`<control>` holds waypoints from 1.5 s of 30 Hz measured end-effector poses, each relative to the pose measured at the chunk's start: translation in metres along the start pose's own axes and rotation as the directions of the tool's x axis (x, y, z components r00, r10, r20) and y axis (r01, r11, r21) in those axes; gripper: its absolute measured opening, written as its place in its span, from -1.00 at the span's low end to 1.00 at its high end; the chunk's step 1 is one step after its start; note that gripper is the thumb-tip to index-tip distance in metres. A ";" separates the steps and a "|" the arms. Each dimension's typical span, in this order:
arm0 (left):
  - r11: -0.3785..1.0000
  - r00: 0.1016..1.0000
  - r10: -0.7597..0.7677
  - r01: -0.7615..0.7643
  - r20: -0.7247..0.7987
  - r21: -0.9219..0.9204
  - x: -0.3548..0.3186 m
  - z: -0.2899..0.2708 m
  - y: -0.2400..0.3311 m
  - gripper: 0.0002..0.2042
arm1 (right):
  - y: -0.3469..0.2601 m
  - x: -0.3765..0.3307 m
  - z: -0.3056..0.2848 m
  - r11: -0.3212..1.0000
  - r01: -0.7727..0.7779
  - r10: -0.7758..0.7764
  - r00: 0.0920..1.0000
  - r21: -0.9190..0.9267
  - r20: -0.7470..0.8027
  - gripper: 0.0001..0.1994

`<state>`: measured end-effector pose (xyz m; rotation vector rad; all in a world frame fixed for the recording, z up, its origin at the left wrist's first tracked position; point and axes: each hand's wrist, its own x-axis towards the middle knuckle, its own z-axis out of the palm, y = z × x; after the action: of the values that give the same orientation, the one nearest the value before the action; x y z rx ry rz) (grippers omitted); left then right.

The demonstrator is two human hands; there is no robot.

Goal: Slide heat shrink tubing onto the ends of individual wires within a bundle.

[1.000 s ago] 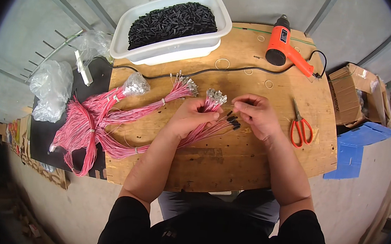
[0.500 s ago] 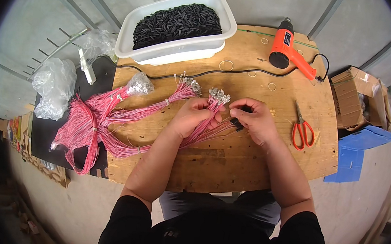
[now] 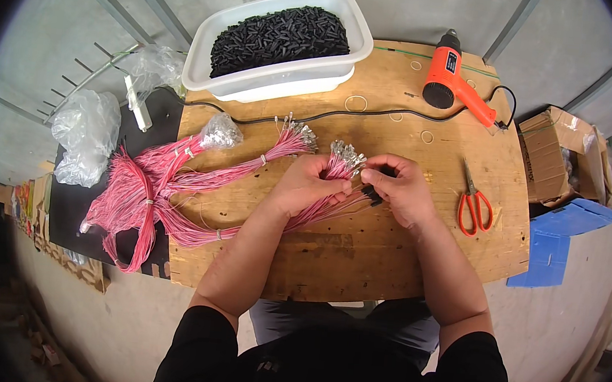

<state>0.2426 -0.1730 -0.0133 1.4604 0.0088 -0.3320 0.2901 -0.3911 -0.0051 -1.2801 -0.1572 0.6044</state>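
My left hand (image 3: 305,187) is closed around a bundle of pink wires, and their silvery metal terminals (image 3: 346,155) fan out above its fingers. Close beside those terminals, my right hand (image 3: 404,191) is closed with thumb and forefinger pinched. Dark pieces that look like black sleeves (image 3: 390,171) show inside its curled fingers; how many is hidden. Under the right hand lie several wire ends covered in black sleeves (image 3: 371,196). A second branch of pink wires (image 3: 238,172) with bare terminals rests left of my left hand, joined to a large tied pink wire bundle (image 3: 137,182).
A white tub (image 3: 362,31) full of short black sleeves stands at the back. An orange heat gun (image 3: 446,79) lies back right, its black cord (image 3: 291,118) crossing the table. Red-handled scissors (image 3: 474,207) lie to the right. Rubber bands (image 3: 356,104) are scattered about. Plastic bags (image 3: 86,137) sit at left.
My left hand has turned the wire bundle slightly, so the terminals have shifted right, nearer my right fingertips. The right hand has barely moved.
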 end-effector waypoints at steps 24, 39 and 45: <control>0.999 0.999 0.047 -0.047 -0.004 -0.002 0.002 -0.002 -0.006 -0.90 | 0.000 -0.001 -0.004 0.996 -0.065 0.069 0.995 -0.058 0.069 -0.86; 0.996 0.999 0.029 -0.031 -0.034 -0.081 0.001 -0.001 -0.005 -0.88 | 0.000 0.014 -0.044 0.764 -0.022 0.001 0.999 0.644 0.032 -0.84; 0.998 0.999 0.026 -0.029 -0.042 -0.054 0.000 -0.001 -0.001 -0.88 | -0.003 0.016 -0.039 0.755 -0.024 0.134 0.984 0.655 -0.119 -0.85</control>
<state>0.2427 -0.1723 -0.0144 1.4116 0.0307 -0.2774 0.3214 -0.4163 -0.0177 -0.6407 0.2352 0.5564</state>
